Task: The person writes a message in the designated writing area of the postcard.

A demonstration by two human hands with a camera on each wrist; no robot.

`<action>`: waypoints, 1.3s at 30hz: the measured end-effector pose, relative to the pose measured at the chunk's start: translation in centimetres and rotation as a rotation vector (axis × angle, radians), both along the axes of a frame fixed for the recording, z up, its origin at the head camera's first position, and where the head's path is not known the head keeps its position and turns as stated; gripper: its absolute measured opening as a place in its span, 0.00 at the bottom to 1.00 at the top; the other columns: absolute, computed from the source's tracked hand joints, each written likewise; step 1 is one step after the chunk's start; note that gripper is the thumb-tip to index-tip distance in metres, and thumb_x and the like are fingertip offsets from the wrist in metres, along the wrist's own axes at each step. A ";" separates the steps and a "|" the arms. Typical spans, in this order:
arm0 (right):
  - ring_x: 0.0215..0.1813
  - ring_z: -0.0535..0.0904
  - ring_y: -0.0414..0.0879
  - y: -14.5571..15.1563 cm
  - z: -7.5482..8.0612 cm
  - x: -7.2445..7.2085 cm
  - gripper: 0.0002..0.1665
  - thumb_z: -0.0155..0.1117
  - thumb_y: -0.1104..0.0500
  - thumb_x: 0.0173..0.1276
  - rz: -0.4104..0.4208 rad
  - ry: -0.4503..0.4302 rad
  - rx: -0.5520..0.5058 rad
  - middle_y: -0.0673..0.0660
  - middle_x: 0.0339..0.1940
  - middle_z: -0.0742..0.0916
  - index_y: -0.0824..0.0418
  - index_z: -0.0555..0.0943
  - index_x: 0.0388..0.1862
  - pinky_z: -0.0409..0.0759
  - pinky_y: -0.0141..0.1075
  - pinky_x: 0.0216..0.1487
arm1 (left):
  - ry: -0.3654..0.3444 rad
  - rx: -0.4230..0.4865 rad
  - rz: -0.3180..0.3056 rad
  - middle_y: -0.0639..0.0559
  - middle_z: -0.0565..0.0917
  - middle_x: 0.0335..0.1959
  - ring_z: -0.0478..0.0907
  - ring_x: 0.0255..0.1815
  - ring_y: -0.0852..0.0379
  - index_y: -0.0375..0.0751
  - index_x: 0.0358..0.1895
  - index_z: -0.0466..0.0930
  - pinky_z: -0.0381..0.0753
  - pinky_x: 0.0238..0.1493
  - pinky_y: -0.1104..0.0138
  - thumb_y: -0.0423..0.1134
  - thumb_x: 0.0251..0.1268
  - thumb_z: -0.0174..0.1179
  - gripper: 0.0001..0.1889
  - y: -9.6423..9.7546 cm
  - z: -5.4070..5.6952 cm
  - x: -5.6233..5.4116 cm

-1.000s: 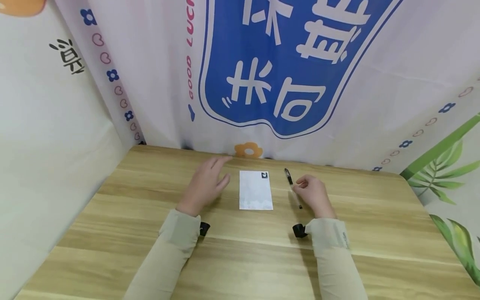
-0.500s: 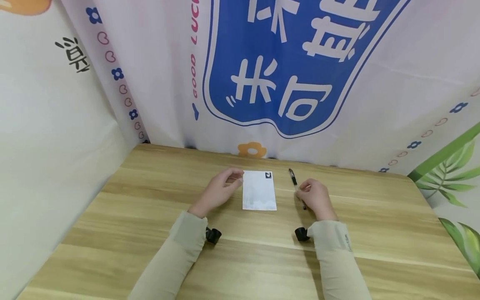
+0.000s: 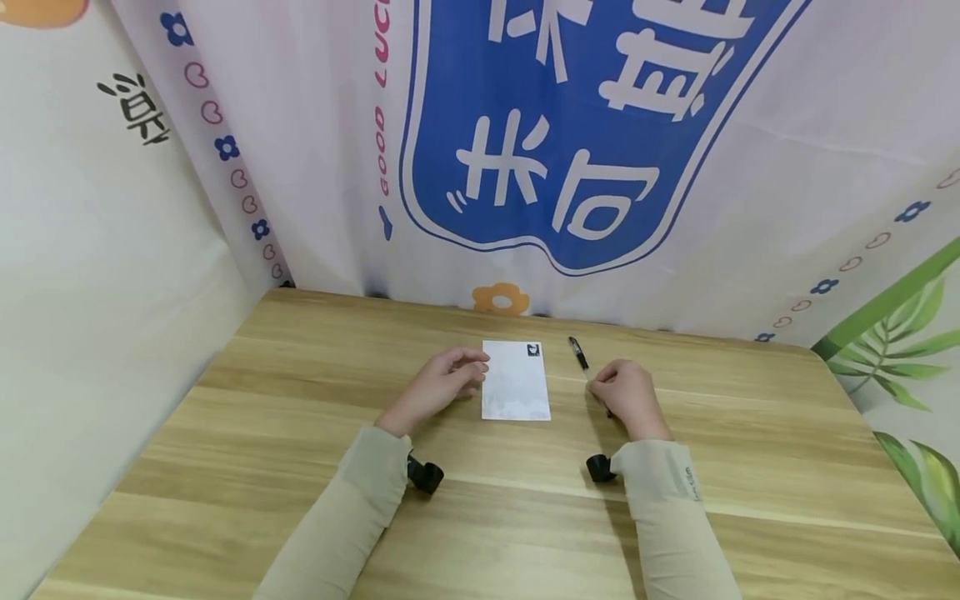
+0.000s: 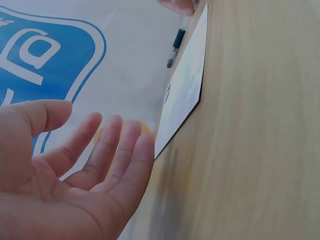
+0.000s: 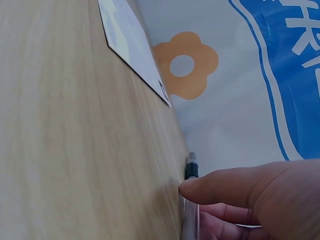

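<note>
Backdrop (image 3: 330, 167) (far): lettering (image 3: 382, 125) reads "GOOD LUC", then is cut off. Left hand (image 3: 435, 387): at left edge of card (image 3: 516, 383), fingers gently curved, thumb apart, holding nothing. Right hand (image 3: 630, 398): low over table (image 3: 495, 533), thumb and fingers pinching pen (image 3: 580, 357), right of card.

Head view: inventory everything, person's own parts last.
Card: one, white with black corner mark, on table
Pen: one, clear and black, right of card
Table: one, light wood, lower half
Curtain: one, white, behind table
Panel print: one, blue, upper curtain
Large flower: one, orange, curtain's foot
Leaf prints: several, green, far right
Smaller prints: many, pink, blue, black, curtain and left side
Partial shape: one, orange, top left corner
Sleeves: two, beige, lower middle
Wrist cameras: two, black, by sleeves
Left grip: one bare hand, by card's left edge
Right grip: one bare hand, pinching pen
</note>
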State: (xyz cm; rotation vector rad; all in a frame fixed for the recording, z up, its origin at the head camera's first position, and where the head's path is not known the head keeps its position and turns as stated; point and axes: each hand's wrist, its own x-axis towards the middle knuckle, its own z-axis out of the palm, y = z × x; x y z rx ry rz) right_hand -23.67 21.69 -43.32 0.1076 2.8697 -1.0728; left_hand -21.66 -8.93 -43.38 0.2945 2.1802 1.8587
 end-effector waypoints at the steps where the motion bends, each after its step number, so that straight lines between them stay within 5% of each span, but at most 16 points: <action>1: 0.27 0.77 0.46 0.0 0.0 0.0 0.08 0.68 0.63 0.66 -0.001 0.000 0.006 0.59 0.30 0.85 0.69 0.83 0.37 0.77 0.36 0.29 | -0.033 0.028 -0.002 0.33 0.76 0.64 0.78 0.60 0.39 0.30 0.67 0.72 0.79 0.61 0.52 0.38 0.81 0.50 0.20 0.0 0.0 0.1; 6: 0.29 0.78 0.48 0.0 0.0 -0.1 0.07 0.67 0.63 0.65 -0.003 -0.004 0.028 0.60 0.32 0.86 0.69 0.83 0.36 0.78 0.38 0.31 | -0.131 0.121 -0.007 0.33 0.75 0.65 0.77 0.62 0.42 0.31 0.67 0.71 0.77 0.64 0.54 0.37 0.80 0.51 0.20 0.3 0.0 0.2; 22: 0.28 0.78 0.45 -0.8 0.6 -0.2 0.06 0.67 0.63 0.63 0.078 0.034 -0.001 0.57 0.30 0.86 0.66 0.84 0.35 0.78 0.35 0.31 | -0.208 0.221 -0.043 0.30 0.75 0.63 0.78 0.63 0.41 0.28 0.66 0.71 0.78 0.63 0.57 0.36 0.83 0.44 0.19 1.3 -0.6 0.5; 39: 0.33 0.80 0.45 -2.2 1.0 0.2 0.03 0.70 0.68 0.61 0.355 0.269 -0.026 0.54 0.29 0.85 0.65 0.83 0.33 0.81 0.37 0.38 | -0.250 0.337 0.018 0.30 0.73 0.65 0.81 0.55 0.53 0.24 0.69 0.66 0.78 0.62 0.60 0.36 0.81 0.49 0.22 1.4 -1.0 0.3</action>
